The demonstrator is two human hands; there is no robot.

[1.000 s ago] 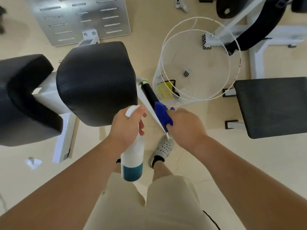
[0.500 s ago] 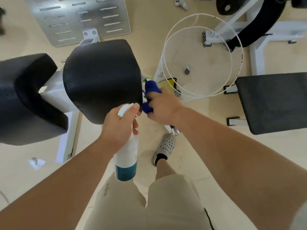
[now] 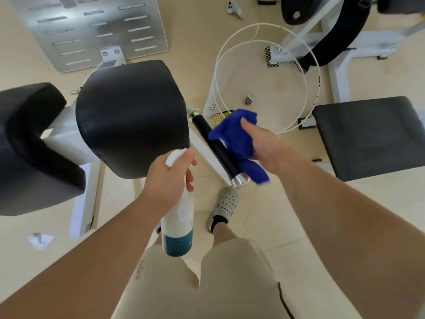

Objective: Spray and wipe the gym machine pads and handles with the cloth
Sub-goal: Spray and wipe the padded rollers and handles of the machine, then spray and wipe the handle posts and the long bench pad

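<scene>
Handle-wiping step: beside the black handle (image 3: 217,147), the right hand (image 3: 268,147) grips the blue cloth (image 3: 239,139), left hand (image 3: 169,180) clamps the spray bottle (image 3: 178,224) (idle); next, probably re-wrap the handle.

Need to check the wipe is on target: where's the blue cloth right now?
The blue cloth is in the right hand, just right of centre, against the black handle, in front of the white wire basket.

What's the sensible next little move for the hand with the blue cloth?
Probably slide the crumpled blue cloth along the black cylindrical handle grip again. The right hand holds it against the grip's side, leaving the upper stretch uncovered, while the left hand holds the white spray bottle aside.
</scene>
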